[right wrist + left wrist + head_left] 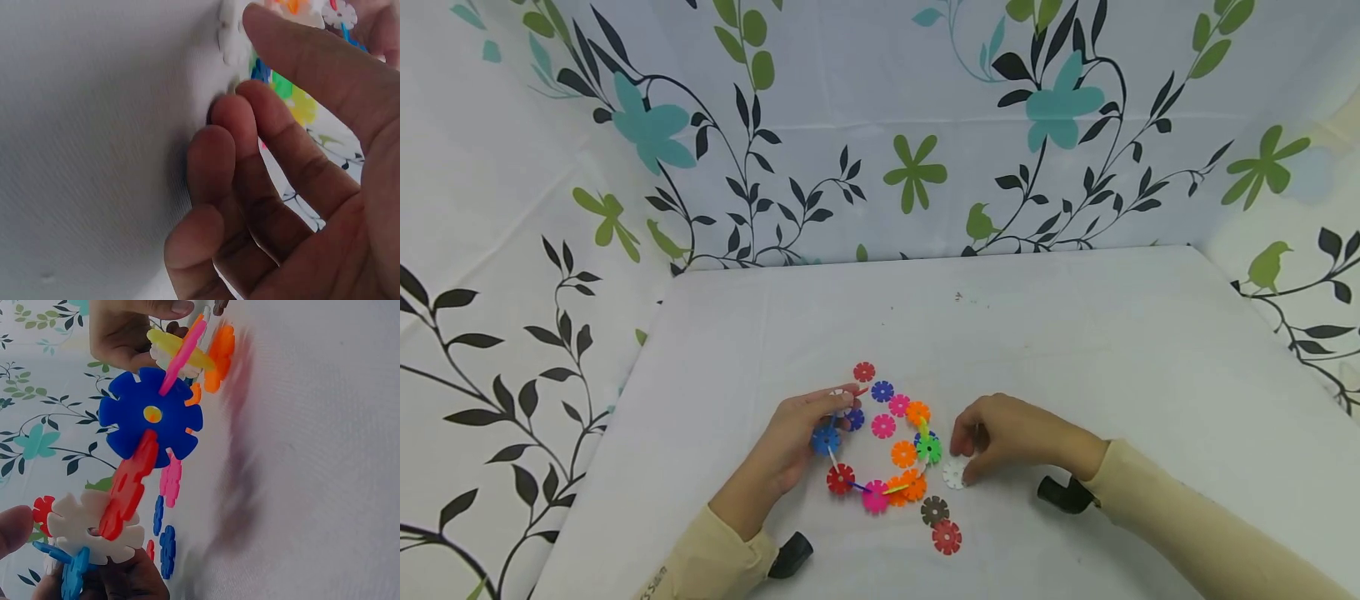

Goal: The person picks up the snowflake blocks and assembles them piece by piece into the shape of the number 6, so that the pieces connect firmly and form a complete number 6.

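Note:
Slotted flower-shaped plastic discs are joined into a curved chain, with a red disc (pixel 840 479), a pink disc (pixel 876 497) and a green disc (pixel 928 449) among its links. My left hand (pixel 790 437) holds the chain's left end, pinching a white disc (pixel 94 528) between thumb and fingers. A red disc (pixel 129 487) links that white one to a dark blue disc (pixel 134 415). On the right, my right hand (pixel 1011 433) is at a loose white disc (pixel 953 473); its thumb (pixel 275 37) overlaps the disc's edge, while the bent fingers stand apart from it.
Loose discs lie within the chain's curve, including a pink one (pixel 883 426) and an orange one (pixel 903 454). Nearer me are a brown disc (pixel 935 510) and a red disc (pixel 947 537). A white cloth (pixel 1075 333) covers the table; a patterned curtain (pixel 850 108) hangs behind.

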{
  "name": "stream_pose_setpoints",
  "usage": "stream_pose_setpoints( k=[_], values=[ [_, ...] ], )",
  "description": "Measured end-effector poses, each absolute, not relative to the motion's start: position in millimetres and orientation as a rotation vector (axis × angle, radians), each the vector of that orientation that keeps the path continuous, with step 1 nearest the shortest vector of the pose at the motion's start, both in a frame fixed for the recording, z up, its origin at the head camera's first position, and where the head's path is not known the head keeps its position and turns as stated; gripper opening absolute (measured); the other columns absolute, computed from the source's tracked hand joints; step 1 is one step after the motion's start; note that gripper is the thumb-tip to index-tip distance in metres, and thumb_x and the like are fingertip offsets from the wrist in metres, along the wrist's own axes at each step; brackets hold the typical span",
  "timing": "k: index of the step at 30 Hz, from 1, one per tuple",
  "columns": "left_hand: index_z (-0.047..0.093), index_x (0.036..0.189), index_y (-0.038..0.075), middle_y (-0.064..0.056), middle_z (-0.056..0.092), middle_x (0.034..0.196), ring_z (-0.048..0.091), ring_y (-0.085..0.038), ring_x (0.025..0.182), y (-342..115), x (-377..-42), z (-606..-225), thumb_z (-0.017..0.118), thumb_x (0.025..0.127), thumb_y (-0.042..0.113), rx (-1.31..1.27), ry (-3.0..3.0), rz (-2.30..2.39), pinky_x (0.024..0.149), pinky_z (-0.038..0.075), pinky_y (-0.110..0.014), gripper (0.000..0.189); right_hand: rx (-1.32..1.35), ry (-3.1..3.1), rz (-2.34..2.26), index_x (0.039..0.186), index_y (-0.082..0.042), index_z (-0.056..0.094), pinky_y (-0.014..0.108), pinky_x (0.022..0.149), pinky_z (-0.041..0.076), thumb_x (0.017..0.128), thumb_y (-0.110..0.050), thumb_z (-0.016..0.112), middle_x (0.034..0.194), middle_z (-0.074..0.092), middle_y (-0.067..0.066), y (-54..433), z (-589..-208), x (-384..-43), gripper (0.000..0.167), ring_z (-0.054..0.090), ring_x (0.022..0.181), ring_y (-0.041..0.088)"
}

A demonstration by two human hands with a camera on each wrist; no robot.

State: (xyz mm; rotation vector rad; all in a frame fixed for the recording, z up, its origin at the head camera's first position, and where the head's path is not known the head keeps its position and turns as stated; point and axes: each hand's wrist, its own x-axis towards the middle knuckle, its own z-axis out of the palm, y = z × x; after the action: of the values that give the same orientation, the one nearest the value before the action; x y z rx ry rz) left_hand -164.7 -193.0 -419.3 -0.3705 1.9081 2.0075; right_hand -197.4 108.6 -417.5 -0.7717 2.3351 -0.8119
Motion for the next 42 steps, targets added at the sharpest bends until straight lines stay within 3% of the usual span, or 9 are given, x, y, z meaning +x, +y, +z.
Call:
stream_pose_setpoints(
  k=[16, 26, 31, 37, 42],
  values=[
    [0.069, 0.128, 0.006, -0.012, 0.070, 0.121, 0.068, -0.025, 0.094, -196, -165, -425, 0.066, 0.098, 0.024, -0.356, 1.927, 1.987, 0.089, 0.048, -0.033, 0.035, -0.826, 2.407, -0.751, 0.082, -0.023, 0.068, 0.029, 0.067, 0.052, 0.072, -0.019, 0.093, 0.077, 0.063, -0.010, 99, -417, -188, 0.027, 0.057, 0.073, 0.012],
    [0.073, 0.124, 0.007, -0.013, 0.072, 0.115, 0.068, -0.024, 0.093, -195, -164, -422, 0.074, 0.093, 0.027, -0.334, 1.928, 1.965, 0.087, 0.047, -0.033, 0.037, -0.867, 2.252, -0.854, 0.078, -0.024, 0.069, 0.030, 0.066, 0.053, 0.079, -0.023, 0.088, 0.077, 0.066, -0.011, 109, -414, -197, 0.020, 0.061, 0.069, 0.012],
    [0.072, 0.125, 0.008, -0.010, 0.072, 0.119, 0.067, -0.024, 0.095, -194, -163, -420, 0.075, 0.093, 0.030, -0.269, 1.918, 1.965, 0.084, 0.049, -0.029, 0.040, -0.831, 2.134, -0.980, 0.080, -0.020, 0.071, 0.028, 0.063, 0.051, 0.080, -0.025, 0.088, 0.077, 0.068, -0.005, 112, -406, -203, 0.018, 0.061, 0.066, 0.015],
    [0.071, 0.128, 0.009, -0.007, 0.072, 0.121, 0.067, -0.024, 0.098, -195, -162, -421, 0.075, 0.093, 0.032, -0.192, 1.893, 1.959, 0.085, 0.051, -0.028, 0.042, -0.729, 2.019, -1.162, 0.087, -0.010, 0.071, 0.031, 0.061, 0.051, 0.086, -0.020, 0.082, 0.076, 0.071, 0.008, 110, -401, -207, 0.014, 0.068, 0.068, 0.033],
    [0.069, 0.130, 0.005, -0.011, 0.070, 0.124, 0.068, -0.024, 0.099, -196, -162, -421, 0.073, 0.094, 0.032, -0.128, 1.841, 1.993, 0.081, 0.053, -0.023, 0.045, -0.645, 2.036, -1.299, 0.095, -0.007, 0.070, 0.031, 0.061, 0.050, 0.090, -0.019, 0.078, 0.084, 0.073, 0.013, 106, -400, -211, 0.015, 0.069, 0.072, 0.032]
  ],
)
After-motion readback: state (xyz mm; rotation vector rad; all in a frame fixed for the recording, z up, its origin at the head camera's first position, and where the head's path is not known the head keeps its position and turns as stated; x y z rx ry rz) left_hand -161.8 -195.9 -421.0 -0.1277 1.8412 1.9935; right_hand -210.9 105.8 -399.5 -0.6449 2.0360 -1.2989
